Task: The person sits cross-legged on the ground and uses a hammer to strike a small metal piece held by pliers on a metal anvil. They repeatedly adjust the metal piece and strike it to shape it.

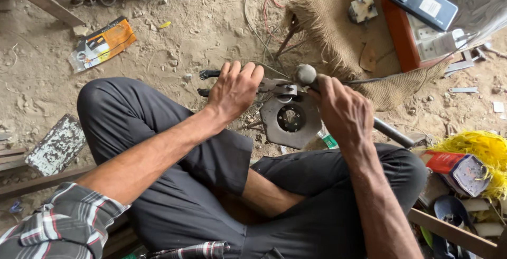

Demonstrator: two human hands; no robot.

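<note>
Surface: bare sandy dirt floor (211,21), pale brown, gritty, strewn with pebbles and small scraps. The person sat cross-legged on it in dark grey trousers, with checked sleeves rolled at the elbows.

Work piece: a flat grey metal plate with a round central hole (291,120) lay on the ground between the knees, just ahead of the shins. Its surface was dull and scuffed, and its outline roughly rounded.

Left hand (234,89): palm down over black-handled steel pliers (240,83), fingers together and curled over the handles. The two black grips stuck out to the left of the hand; the bare steel nose reached the plate's upper edge.

Right hand (342,112): fingers clamped round a dark metal rod with a rounded grey knob (306,74). The knob stood just above the plate's upper right edge, and the shaft ran out behind the wrist.

Surroundings: a coarse woven burlap mat (343,48) lay beyond the plate, frayed at the edges. On it sat a red-edged board carrying white sockets (404,42), with a dark slab-shaped phone (421,1) on top. Loose red and grey wire loops (269,0) lay upper centre. An orange and black printed packet (103,43) lay upper left. A bundle of yellow fibre (478,151) sat at right.
</note>
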